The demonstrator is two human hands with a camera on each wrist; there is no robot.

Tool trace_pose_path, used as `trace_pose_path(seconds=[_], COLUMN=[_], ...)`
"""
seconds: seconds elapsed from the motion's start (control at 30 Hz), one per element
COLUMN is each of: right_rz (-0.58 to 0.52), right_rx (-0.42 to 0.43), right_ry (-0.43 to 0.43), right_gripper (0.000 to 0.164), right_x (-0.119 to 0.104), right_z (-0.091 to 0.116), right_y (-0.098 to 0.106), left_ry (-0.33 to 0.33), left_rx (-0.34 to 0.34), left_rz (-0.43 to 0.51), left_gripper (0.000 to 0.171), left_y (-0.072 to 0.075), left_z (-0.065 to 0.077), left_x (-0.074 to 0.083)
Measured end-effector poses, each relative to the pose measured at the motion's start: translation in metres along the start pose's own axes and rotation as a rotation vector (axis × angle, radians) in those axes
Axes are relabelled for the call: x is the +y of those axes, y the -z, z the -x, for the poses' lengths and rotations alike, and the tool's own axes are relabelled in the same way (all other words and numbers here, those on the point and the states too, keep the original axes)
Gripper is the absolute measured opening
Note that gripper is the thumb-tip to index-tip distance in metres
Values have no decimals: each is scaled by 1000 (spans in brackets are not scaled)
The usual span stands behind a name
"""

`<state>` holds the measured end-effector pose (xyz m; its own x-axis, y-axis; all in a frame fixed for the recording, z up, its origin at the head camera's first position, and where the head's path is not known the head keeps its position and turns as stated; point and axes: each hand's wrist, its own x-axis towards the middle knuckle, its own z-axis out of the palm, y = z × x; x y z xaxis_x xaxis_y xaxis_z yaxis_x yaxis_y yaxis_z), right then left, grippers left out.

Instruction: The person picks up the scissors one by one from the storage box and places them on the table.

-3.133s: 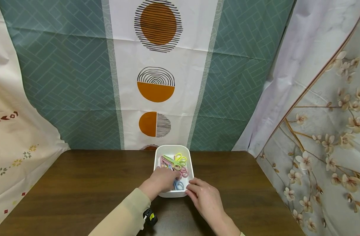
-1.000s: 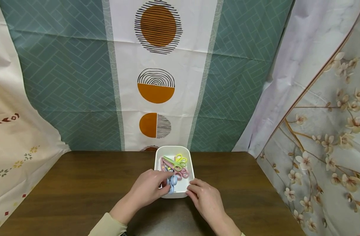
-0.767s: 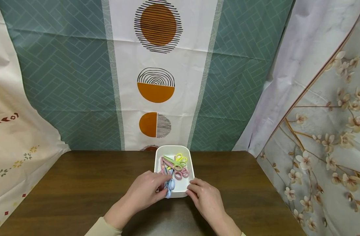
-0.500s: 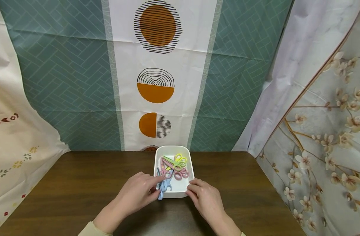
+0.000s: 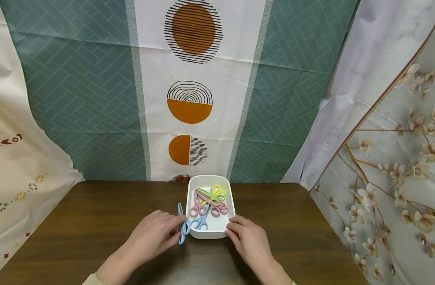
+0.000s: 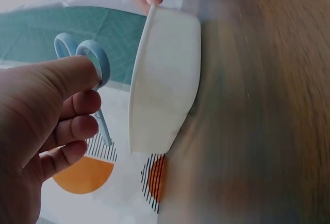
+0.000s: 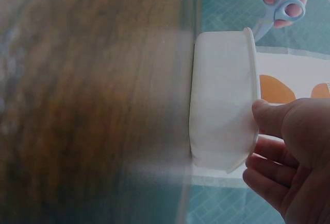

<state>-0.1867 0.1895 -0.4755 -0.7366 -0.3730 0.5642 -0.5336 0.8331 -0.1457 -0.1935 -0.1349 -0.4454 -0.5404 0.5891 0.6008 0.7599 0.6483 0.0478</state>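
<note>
My left hand (image 5: 151, 233) pinches a pair of light blue scissors (image 5: 182, 231) by the handles between thumb and fingers. They hang above the table, just left of the white plastic box (image 5: 210, 235). The left wrist view shows the scissors' finger loops (image 6: 105, 62) above my thumb. With thumb and fingertips my right hand (image 5: 251, 239) grips the box's front right rim, seen also in the right wrist view as a thumb on the box wall (image 7: 224, 95). Inside the box lie green scissors (image 5: 205, 192), pink scissors (image 5: 196, 202), yellow handles and another blue pair (image 5: 204, 221).
The box stands on a dark brown wooden table (image 5: 124, 206), near its back edge. A patterned green and white cloth (image 5: 96, 118) hangs behind the table. Floral cloth (image 5: 388, 198) drapes along the right side, cream cloth (image 5: 28, 166) along the left.
My left hand reached into the box, took hold of the blue scissors and carried them left over the rim. My right hand has stayed at the box's corner.
</note>
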Motion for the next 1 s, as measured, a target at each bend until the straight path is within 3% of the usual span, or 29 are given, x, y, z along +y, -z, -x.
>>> trace_pose_path(seconds=[0.4, 0.73, 1.0], right_rz=[12, 13, 12], right_rx=[-32, -29, -19], right_ry=[-23, -25, -12], right_gripper=[13, 13, 12], right_x=[0, 0, 0], right_z=[0, 1, 0], right_y=[0, -1, 0], left_ry=[-31, -18, 40], left_rx=[14, -126, -233], left_rz=[-32, -77, -128], left_gripper=[39, 37, 36], left_y=[5, -4, -8], left_z=[21, 34, 42], left_x=[-18, -33, -40])
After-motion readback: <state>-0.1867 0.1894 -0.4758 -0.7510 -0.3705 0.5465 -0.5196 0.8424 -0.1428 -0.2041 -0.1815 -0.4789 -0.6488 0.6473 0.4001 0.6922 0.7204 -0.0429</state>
